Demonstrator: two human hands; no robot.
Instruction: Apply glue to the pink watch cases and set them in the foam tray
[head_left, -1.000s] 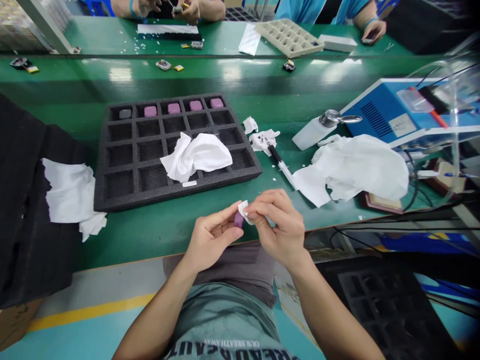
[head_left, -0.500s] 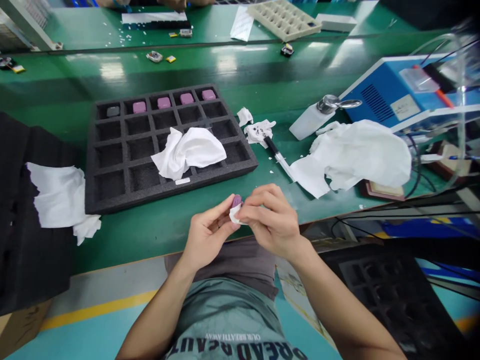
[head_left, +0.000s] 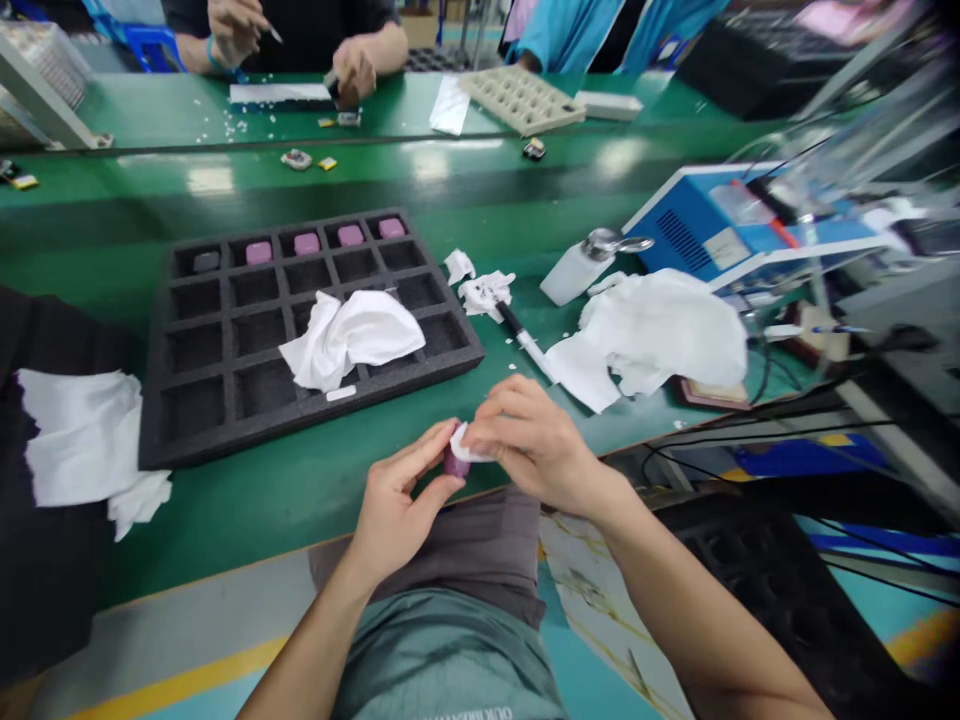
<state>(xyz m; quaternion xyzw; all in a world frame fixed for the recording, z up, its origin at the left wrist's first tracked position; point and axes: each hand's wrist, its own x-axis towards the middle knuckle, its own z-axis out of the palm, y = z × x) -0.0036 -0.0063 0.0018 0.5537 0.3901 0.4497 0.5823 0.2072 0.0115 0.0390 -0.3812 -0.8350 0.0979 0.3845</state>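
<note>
Between finger and thumb, my left hand (head_left: 401, 505) grips a small purple case (head_left: 455, 462) above the bench's front edge. My right hand (head_left: 536, 440) pinches a white cloth (head_left: 466, 446) and presses it against the case's side. The fingers partly cover both things. Just beyond lies a black foam tray (head_left: 259, 345) with several purple cases (head_left: 306, 243) and one dark case (head_left: 206, 261) in its back row. A crumpled white cloth (head_left: 360, 335) rests over its middle compartments.
Right of the tray are a black-and-white pen-like tool (head_left: 525, 340), a white pump bottle (head_left: 574, 275), a large white cloth (head_left: 664, 325) and a blue machine (head_left: 697, 225). Another white cloth (head_left: 79, 435) hangs at left. Across the bench, a person's hands (head_left: 354, 72) are working.
The view has tilted up, bringing the people opposite into sight. My hands have turned the purple case so more of it shows, and the cloth has shifted along its side.
</note>
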